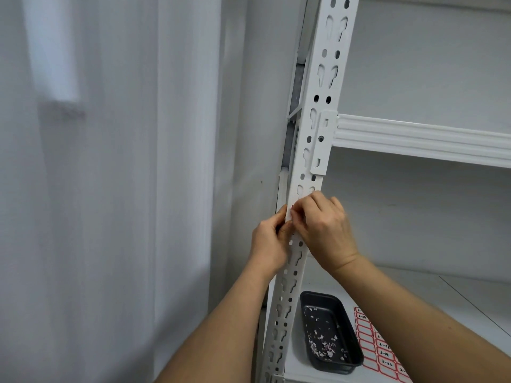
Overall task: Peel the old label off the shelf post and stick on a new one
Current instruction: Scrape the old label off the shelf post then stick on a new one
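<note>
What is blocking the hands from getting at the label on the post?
Nothing visible. Both the left hand and the right hand are already on the post, fingertips meeting at a small white label. The fingers hide most of it.

Storage room: white slotted metal shelving [309, 150], plain walls, red-bordered label sheet [378, 349] on shelf.

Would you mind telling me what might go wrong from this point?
Both hands, left hand and right hand, pick at one spot on the shelf post, so the old label may tear into bits. Scraps could miss the dark tray below. A forearm might brush the label sheet.
</note>
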